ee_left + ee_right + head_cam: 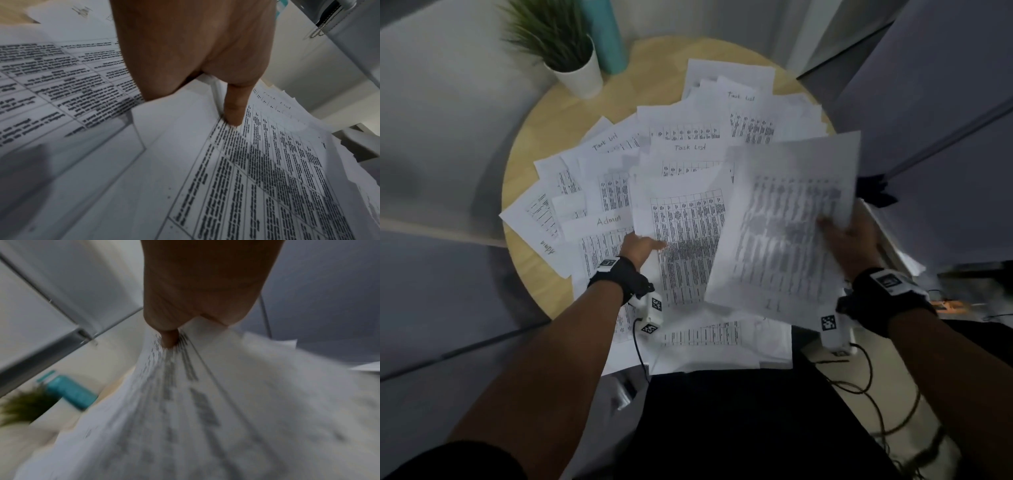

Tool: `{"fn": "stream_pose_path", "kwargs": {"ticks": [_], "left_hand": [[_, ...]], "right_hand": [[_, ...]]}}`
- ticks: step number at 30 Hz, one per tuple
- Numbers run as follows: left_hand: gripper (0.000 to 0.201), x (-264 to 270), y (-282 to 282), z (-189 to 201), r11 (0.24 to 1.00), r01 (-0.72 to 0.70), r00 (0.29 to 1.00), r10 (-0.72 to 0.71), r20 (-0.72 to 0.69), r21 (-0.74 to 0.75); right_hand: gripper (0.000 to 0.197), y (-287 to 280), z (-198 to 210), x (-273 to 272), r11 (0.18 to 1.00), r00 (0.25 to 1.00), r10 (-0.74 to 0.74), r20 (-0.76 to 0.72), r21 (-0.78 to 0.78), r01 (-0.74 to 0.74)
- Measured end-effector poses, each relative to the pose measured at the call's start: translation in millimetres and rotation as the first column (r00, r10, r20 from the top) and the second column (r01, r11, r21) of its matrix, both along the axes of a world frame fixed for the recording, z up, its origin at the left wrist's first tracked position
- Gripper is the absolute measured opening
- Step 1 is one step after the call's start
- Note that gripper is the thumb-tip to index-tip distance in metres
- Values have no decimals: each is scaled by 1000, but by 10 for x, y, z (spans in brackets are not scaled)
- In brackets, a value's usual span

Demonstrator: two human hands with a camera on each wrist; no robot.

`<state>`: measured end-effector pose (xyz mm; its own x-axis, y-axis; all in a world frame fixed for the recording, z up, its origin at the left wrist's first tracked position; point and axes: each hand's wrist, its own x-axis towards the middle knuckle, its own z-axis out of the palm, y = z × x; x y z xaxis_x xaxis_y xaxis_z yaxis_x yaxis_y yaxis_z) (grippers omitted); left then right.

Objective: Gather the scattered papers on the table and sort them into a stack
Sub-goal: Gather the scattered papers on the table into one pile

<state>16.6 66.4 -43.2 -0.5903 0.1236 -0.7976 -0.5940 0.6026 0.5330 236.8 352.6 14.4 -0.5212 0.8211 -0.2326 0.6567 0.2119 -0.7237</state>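
Note:
Many white printed sheets (688, 137) lie overlapping across the round wooden table (530, 274); some are headed "Task List" or "Admin". My left hand (649, 244) pinches the left edge of a sheet with a printed grid (688, 236), thumb on top and fingers underneath. The left wrist view shows the thumb (234, 112) pressing on that grid sheet (257, 170). My right hand (835, 228) grips the right edge of another printed sheet (787, 222), lifted and tilted above the pile at the right and blurred. Close up, my right thumb (169, 339) clamps this lifted sheet (205, 402).
A potted plant in a white pot (582, 75) and a teal bottle (606, 34) stand at the table's far left edge. Bare wood shows at the table's far side and left rim. Some sheets overhang the near edge. Cables (876, 394) trail on the floor at the right.

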Motion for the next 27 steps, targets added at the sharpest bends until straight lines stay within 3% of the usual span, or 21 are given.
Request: {"fn": "stream_pose_path", "kwargs": {"ticks": [3,5,8,11,14,17,21,27], "left_hand": [[57,43,-28,39,990,-57,998,55,18,127],[60,94,-36,55,983,-68,998,64,27,168],[61,157,-47,9,985,-41,999,43,-10,170],[54,216,-64,-28,992,11,998,-3,-67,128],[56,205,-66,-25,996,56,992,-48,-114,63],[54,120,-136,-82,997,52,989,-42,-144,64],[49,8,-336,-122,998,27,985,-17,-169,55],[43,-65,-660,-129,999,-8,987,14,-163,39]], "right_hand": [[41,-338,-159,-184,987,985,140,103,-99,-130],[46,-604,-182,-327,959,962,225,153,-211,-191],[64,-944,-212,-509,865,898,392,200,-413,-286],[65,-1104,-284,-577,800,830,518,207,-460,-385],[43,-1013,-328,-511,866,857,458,236,-337,-370],[40,-734,-371,-302,946,888,309,339,-202,-252],[41,-525,-413,-44,955,864,251,437,-258,-147],[49,-730,-454,-170,924,911,237,338,-368,-104]]}}
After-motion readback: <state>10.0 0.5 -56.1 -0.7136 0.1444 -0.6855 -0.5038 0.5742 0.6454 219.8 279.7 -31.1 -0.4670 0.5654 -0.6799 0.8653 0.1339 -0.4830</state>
